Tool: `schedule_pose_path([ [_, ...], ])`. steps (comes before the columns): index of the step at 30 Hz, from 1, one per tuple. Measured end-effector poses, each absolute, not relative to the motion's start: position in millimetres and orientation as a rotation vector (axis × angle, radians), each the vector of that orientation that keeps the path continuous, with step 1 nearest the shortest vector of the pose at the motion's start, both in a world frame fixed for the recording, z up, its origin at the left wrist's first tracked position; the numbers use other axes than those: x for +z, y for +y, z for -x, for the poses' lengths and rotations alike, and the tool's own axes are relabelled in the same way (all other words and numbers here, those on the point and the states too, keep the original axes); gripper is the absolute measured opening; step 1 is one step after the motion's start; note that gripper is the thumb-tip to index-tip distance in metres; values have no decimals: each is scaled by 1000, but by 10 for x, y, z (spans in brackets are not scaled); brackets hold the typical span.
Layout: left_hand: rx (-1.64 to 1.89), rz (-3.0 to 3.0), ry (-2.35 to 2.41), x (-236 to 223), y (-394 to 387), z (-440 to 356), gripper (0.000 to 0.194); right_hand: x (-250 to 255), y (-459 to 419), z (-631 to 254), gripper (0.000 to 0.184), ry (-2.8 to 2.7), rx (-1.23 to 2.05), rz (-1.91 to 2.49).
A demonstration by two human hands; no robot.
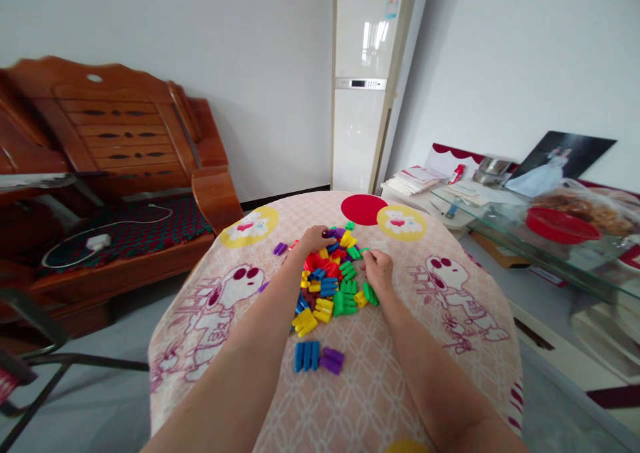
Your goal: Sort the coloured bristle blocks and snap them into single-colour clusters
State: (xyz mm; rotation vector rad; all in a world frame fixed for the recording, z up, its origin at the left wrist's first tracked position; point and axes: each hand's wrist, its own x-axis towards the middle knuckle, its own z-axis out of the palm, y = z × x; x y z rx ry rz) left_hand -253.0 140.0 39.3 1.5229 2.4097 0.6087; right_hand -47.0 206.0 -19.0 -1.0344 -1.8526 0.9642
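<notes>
A pile of plastic toy building blocks made of joined tubes lies in the middle of the round table. My left hand is at the pile's far left side, fingers curled at a purple block. Over on the right edge, my right hand has its fingers pinched at a green block, mostly covered by the fingertips. Yellow blocks, green blocks and red blocks make up much of the pile. Closer to me lie a blue block and a purple block, side by side.
A patterned cloth covers the table. A wooden bench with a white charger stands at left. Behind is a tall white cabinet-like appliance. At right, a glass shelf holds a red bowl and papers.
</notes>
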Motion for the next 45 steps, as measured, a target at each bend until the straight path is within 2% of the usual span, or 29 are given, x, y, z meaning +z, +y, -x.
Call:
schedule_pose_path([
  [9, 716, -1961, 2105, 560, 686, 1691, 34, -241, 2137, 411, 34, -1664, 1135, 1054],
  [11, 645, -2022, 2103, 529, 439, 1458, 45, -248, 2145, 399, 33, -1634, 1161, 1062],
  [16, 453, -2014, 2246, 216, -25, 946, 89, -252, 2179, 379, 34, -1649, 1089, 1084],
  [17, 435, -2003, 2287, 141, -60, 894, 89, -250, 2183, 374, 34, -1643, 1076, 1084],
  [20, 443, -1955, 2435, -6, -47, 914, 65, -235, 2183, 359, 34, -1606, 1103, 1087],
  [22, 466, -1901, 2527, -19, 27, 1061, 56, -218, 2180, 352, 33, -1571, 1147, 1086],
  [27, 529, -1750, 2614, 159, 246, 1558, 55, -168, 2216, 339, 27, -1468, 1259, 1089],
  [31, 748, -1563, 2690, 396, 401, 1785, 44, -101, 2282, 281, 23, -1506, 1298, 1072],
  [36, 918, -1429, 2722, 568, 690, 1835, 33, 89, 2313, 161, 25, -1884, 1426, 982],
  [41, 1024, -1858, 2348, 405, 1040, 1533, 39, 208, 2339, 84, 23, -2155, 1516, 908],
  [45, 768, -2002, 2155, 226, 1106, 1202, 66, 149, 2386, 54, 14, -2065, 1542, 984],
])
